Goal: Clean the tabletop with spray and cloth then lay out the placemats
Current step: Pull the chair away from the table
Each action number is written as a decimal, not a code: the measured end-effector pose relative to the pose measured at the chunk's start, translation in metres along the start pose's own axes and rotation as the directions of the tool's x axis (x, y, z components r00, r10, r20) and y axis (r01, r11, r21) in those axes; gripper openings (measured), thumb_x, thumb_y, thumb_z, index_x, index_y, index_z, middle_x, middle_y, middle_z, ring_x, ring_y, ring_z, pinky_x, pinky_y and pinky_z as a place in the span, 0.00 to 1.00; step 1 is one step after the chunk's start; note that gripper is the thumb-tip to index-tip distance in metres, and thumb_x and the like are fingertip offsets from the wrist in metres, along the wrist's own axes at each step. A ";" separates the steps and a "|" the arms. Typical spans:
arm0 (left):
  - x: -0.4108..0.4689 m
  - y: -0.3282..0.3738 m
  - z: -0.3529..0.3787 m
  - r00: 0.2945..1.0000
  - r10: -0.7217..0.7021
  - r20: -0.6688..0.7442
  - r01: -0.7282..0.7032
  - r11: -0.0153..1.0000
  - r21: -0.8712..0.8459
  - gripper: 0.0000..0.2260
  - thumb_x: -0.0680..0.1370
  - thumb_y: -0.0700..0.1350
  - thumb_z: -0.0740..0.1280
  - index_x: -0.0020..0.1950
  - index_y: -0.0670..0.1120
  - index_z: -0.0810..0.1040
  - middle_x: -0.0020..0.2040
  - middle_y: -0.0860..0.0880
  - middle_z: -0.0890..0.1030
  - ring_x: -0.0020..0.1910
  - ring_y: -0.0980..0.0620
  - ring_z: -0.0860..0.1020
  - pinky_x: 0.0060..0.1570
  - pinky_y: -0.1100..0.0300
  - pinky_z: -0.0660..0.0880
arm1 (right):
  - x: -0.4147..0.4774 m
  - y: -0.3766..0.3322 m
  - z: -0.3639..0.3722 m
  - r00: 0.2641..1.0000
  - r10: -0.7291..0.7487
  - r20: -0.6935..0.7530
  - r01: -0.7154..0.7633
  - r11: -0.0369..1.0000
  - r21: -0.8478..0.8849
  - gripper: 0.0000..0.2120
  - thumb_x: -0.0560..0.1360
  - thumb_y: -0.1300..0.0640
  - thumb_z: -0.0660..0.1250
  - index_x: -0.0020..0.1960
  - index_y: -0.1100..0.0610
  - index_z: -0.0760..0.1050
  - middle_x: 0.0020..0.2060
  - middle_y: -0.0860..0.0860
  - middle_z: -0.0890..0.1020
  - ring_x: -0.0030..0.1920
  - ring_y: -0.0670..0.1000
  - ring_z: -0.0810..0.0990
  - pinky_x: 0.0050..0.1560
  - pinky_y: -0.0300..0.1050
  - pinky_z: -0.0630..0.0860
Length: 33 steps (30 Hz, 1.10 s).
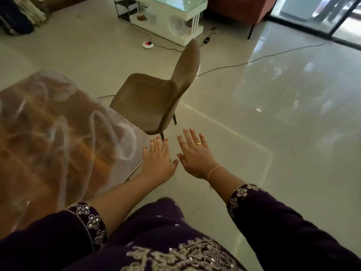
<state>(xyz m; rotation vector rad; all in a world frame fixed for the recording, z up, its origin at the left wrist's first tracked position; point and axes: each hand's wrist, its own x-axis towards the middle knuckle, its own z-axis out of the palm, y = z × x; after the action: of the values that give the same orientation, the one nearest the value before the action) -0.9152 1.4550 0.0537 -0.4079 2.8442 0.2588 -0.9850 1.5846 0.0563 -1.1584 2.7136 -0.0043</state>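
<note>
Bare hands flat, fingers spread, empty: left hand (157,157), right hand (193,153).

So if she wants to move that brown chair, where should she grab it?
Probably the top edge of the chair backrest, reached from behind on its right. The back stands tall and thin, easy for fingers to wrap over, while the seat faces the table.

Single head-worn wide-angle view – looks forward and steeply down past the left hand (157,160) and right hand (195,155), close; brown padded chair (152,98) near, glossy tiled floor (273,114) beyond – edges blurred, probably lens distortion.
</note>
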 end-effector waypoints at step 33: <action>0.461 0.134 -0.128 0.550 -0.745 0.378 0.822 0.562 -0.087 0.12 0.75 0.43 0.64 0.59 0.45 0.71 0.55 0.47 0.77 0.53 0.47 0.77 0.45 0.58 0.72 | 0.474 0.336 -0.116 0.339 -0.911 0.233 0.937 0.305 -0.172 0.25 0.77 0.52 0.61 0.73 0.53 0.63 0.68 0.56 0.70 0.70 0.57 0.67 0.71 0.55 0.58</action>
<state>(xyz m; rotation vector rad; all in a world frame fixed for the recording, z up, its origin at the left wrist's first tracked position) -1.4114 1.4392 0.0675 -1.5145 2.0307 0.4455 -1.5664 1.4697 0.0619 -2.5769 1.5413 0.2695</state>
